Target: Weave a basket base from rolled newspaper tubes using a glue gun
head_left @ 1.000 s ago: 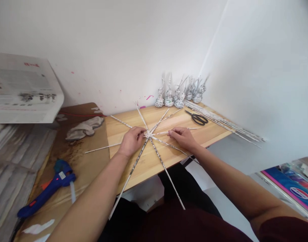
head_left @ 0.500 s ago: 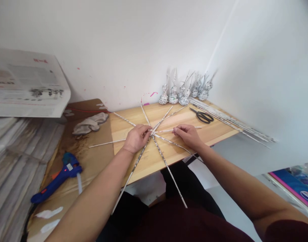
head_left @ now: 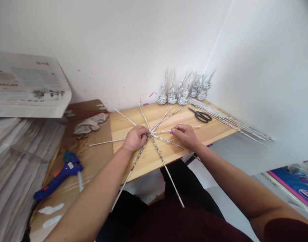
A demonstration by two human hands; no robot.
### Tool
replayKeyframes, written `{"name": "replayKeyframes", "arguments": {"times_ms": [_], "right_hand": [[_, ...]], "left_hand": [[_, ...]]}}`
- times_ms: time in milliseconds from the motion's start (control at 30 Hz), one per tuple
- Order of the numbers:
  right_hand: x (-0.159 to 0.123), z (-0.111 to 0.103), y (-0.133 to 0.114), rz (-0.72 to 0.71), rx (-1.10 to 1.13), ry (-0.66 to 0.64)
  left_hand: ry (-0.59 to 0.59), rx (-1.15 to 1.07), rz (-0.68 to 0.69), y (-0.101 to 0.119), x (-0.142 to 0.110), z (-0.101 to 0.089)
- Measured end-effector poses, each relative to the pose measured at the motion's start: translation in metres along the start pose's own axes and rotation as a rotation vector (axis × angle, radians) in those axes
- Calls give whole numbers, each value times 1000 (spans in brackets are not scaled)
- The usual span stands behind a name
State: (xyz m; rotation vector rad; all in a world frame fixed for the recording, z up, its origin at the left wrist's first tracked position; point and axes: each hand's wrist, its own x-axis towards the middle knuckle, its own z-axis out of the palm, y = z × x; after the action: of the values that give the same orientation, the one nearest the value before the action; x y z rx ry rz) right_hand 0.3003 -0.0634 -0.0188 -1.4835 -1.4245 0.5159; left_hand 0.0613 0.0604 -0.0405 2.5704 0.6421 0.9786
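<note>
Several rolled newspaper sticks (head_left: 161,152) cross at one centre and spread out like a star over the wooden board (head_left: 133,171). Near that crossing, my left hand (head_left: 136,137) is closed with thumb and fingertips on the sticks, just left of the centre. My right hand (head_left: 185,135) pinches one paper stick that points right, a short way out from the crossing. The far end of this stick shows beyond my fingers. Two sticks hang past the board's front edge towards my lap.
Black scissors (head_left: 203,116) lie at the right, beside a bundle of paper sticks (head_left: 229,118). Woven paper gourds (head_left: 172,95) stand along the wall. At left are a blue glue gun (head_left: 61,174), a glove (head_left: 91,124) and stacked newspapers (head_left: 20,168).
Both hands keep their grips around the star of sticks. The whole view has shifted slightly; the right hand is a little further left in the picture.
</note>
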Motion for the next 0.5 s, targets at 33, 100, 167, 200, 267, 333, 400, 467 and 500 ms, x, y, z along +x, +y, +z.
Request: {"name": "replayKeyframes", "arguments": {"times_ms": [33, 100, 167, 200, 267, 333, 400, 467, 500], "right_hand": [[0, 0, 0, 1, 4, -3], [0, 0, -1, 6, 9, -10], [-1, 0, -2, 9, 5, -15], [-1, 0, -3, 8, 0, -17], [-1, 0, -3, 4, -13, -23], [-1, 0, -3, 1, -15, -29], [-1, 1, -3, 2, -10, -40], [-2, 1, -2, 4, -8, -51], [-2, 1, -2, 4, -9, -56]], "left_hand": [[4, -3, 12, -1, 0, 1], [12, 0, 29, -2, -1, 2], [8, 14, 30, -3, -1, 3], [0, 22, 29, -3, -1, 3], [-13, 30, 28, -2, -1, 2], [-16, 25, 31, -1, -1, 1], [-10, 19, 35, 0, 0, 0], [-10, 18, 32, 0, 0, 0], [-11, 21, 28, 1, 0, 0]]}}
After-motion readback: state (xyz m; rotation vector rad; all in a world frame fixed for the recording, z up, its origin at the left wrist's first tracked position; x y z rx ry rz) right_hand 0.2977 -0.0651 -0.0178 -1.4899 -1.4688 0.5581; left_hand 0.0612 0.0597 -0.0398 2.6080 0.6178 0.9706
